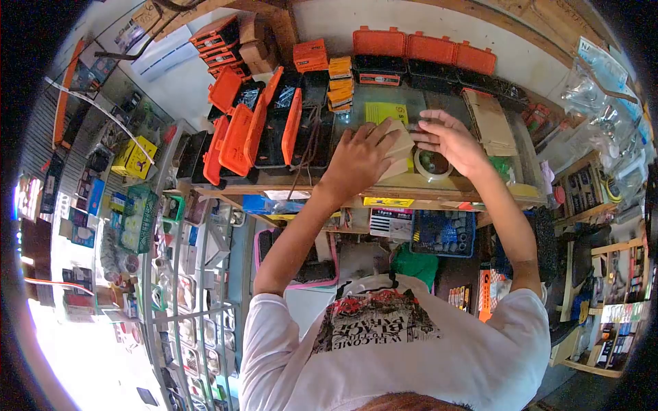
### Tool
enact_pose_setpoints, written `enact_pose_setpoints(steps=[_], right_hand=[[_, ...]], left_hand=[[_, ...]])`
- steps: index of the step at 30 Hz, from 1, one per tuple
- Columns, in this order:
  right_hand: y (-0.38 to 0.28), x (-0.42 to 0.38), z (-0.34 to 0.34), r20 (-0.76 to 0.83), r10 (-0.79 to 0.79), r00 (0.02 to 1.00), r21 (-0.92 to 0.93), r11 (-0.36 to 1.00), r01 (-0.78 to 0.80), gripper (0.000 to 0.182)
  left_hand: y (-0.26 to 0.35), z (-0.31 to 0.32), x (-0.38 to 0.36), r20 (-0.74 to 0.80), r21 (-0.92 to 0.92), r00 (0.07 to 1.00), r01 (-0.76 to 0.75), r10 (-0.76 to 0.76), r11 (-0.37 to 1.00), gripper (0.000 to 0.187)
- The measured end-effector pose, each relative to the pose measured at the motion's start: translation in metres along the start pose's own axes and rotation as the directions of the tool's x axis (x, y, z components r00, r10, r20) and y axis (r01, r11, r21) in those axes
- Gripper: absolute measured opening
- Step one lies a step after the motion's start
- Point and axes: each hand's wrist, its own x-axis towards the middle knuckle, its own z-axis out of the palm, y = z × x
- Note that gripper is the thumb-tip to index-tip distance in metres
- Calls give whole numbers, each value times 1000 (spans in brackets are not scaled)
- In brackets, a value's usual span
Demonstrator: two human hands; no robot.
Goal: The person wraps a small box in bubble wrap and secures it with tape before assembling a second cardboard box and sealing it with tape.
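Two hands work on the surface (480, 186): my left hand (360, 159) lies flat on a small cardboard box (397, 147), my right hand (449, 140) pinches its far edge. It seems light, stiff; I hold the corners, beside the tape roll (432, 164).
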Motion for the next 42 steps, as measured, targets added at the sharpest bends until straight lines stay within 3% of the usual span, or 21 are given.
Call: enact_pose_setpoints(steps=[9,15,19,22,34,42], right_hand=[[-5,6,-3,61,75,995,-66,995,-71,30],[0,18,-4,82,102,991,-273,959,-76,35],[-4,22,0,63,120,991,-296,950,-97,37],[-6,26,-1,75,146,986,-315,942,-116,36],[-7,36,-4,111,181,977,-353,926,-131,36],[-27,23,12,89,189,978,-360,922,-146,36]], left_hand=[[6,9,-9,57,-25,998,26,-25,999,54],[10,13,-11,42,-38,998,50,-49,998,51],[10,13,-12,35,-56,998,47,-45,997,48],[11,11,-11,-27,43,1000,-1,2,999,48],[14,6,-9,-17,83,999,41,-40,996,68],[14,7,-9,12,54,997,74,-75,996,72]])
